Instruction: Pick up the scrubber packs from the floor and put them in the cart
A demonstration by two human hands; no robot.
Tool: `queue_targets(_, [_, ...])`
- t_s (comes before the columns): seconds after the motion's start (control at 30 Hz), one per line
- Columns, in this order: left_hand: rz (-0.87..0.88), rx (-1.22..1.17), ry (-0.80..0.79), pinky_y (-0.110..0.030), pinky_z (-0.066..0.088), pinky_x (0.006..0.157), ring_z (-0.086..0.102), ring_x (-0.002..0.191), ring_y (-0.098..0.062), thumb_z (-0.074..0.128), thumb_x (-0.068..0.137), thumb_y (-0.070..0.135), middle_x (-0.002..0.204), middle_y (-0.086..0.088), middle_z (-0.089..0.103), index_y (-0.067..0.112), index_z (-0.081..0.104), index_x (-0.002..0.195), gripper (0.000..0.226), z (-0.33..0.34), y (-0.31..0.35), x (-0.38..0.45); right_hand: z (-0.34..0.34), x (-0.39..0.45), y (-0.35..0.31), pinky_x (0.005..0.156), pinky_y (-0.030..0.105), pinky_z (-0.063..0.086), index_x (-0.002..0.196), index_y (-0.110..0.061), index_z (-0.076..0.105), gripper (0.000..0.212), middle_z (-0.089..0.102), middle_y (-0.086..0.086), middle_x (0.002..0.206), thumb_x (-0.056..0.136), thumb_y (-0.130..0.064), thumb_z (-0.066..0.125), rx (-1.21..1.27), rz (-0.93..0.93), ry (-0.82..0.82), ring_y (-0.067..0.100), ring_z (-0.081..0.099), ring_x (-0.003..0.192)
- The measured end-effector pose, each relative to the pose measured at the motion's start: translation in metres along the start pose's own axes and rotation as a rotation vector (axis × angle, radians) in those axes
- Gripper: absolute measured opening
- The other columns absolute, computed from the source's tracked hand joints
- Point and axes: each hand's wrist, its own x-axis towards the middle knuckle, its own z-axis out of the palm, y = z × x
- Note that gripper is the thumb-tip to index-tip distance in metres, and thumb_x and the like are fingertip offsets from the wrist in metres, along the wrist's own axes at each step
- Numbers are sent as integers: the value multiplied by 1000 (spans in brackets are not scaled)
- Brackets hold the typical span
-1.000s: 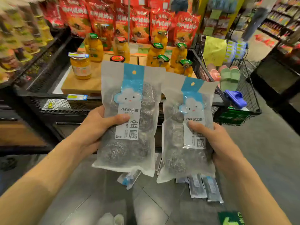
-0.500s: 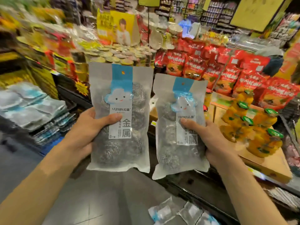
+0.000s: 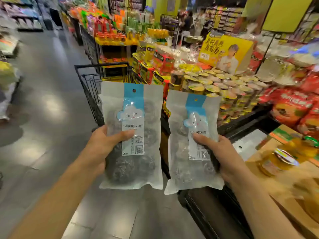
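The left hand (image 3: 101,149) grips one flat, frosted plastic scrubber pack (image 3: 132,137) upright, thumb pressed across its white label, with dark, coarse round metal scourers showing through the film. The right hand (image 3: 222,156) grips a second scrubber pack (image 3: 193,145) the same way, just right of the first, their edges nearly touching. Both packs are held up in front of the black wire-mesh cart (image 3: 91,90), which stands behind the left one on the smooth grey floor (image 3: 43,118).
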Motion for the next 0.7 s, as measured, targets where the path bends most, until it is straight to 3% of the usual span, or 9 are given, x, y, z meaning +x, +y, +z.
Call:
queue_targets(0.07, [4, 4, 28, -38, 64, 68, 78, 92, -31, 103, 24, 46, 105, -14, 79, 8, 72, 115, 103, -6, -2, 16, 11, 27, -3, 83, 44, 61, 114, -11, 75, 32, 80, 13, 101, 84, -20, 81, -8, 9, -51, 30, 79, 90])
queue_targets(0.17, [22, -15, 92, -42, 63, 77, 77, 97, -33, 103, 26, 47, 108, -14, 79, 9, 72, 117, 104, -4, -3, 42, 19, 72, -12, 74, 38, 61, 115, -11, 74, 31, 81, 11, 100, 85, -20, 80, -29, 3, -125, 27, 79, 87])
queue_targets(0.33, [40, -46, 235, -35, 64, 69, 78, 91, -31, 86, 61, 19, 101, -13, 80, 10, 73, 109, 50, 15, -5, 84, 24, 152, -26, 64, 32, 64, 112, -13, 74, 27, 81, 9, 97, 86, -18, 79, -43, -6, -261, 23, 80, 82])
queue_targets(0.43, [28, -54, 296, -33, 64, 66, 78, 87, -28, 81, 64, 16, 99, -12, 80, 10, 73, 107, 44, 31, -5, 110, 24, 197, -32, 64, 31, 63, 110, -14, 74, 25, 82, 8, 95, 86, -18, 79, -53, -2, -320, 21, 79, 80])
queue_targets(0.7, [-26, -85, 442, -47, 59, 89, 76, 97, -34, 89, 51, 26, 107, -15, 78, 6, 68, 123, 77, 38, -8, 196, 38, 315, -48, 63, 32, 62, 113, -15, 74, 27, 81, 8, 97, 87, -18, 79, -60, 17, -389, 24, 79, 83])
